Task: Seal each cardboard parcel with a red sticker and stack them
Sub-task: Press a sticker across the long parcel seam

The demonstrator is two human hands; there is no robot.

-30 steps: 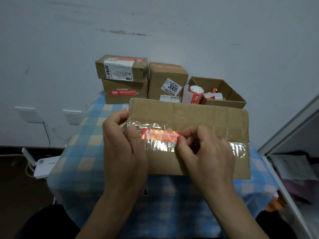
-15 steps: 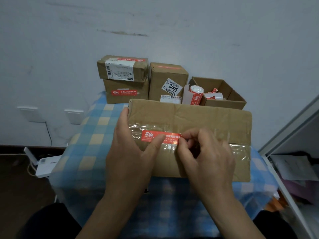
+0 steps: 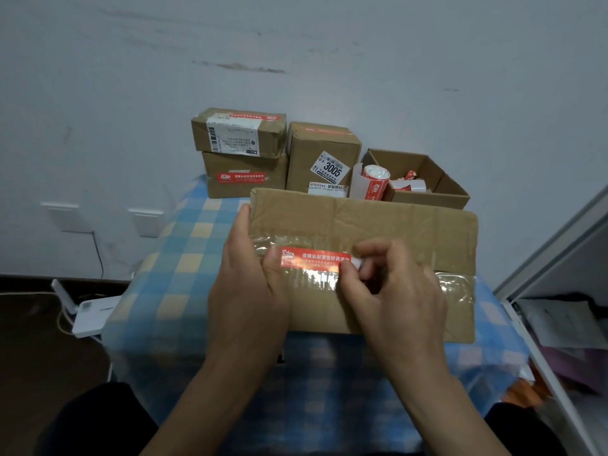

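Mid-sealing: held red sticker (image 3: 314, 259) on front cardboard parcel's (image 3: 362, 218) taped seam, left hand (image 3: 246, 291) flat, thumb pinning one end, right hand (image 3: 394, 291) pinching the other. Likely called next for smoothing down, then stacking.

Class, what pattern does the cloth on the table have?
The tablecloth is checked in blue, white and pale yellow, seen best in the head view.

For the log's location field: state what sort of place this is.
Likely a home room used as a makeshift packing spot: a blue checked tablecloth, sealed cardboard parcels stacked against the wall, and household sockets on it.
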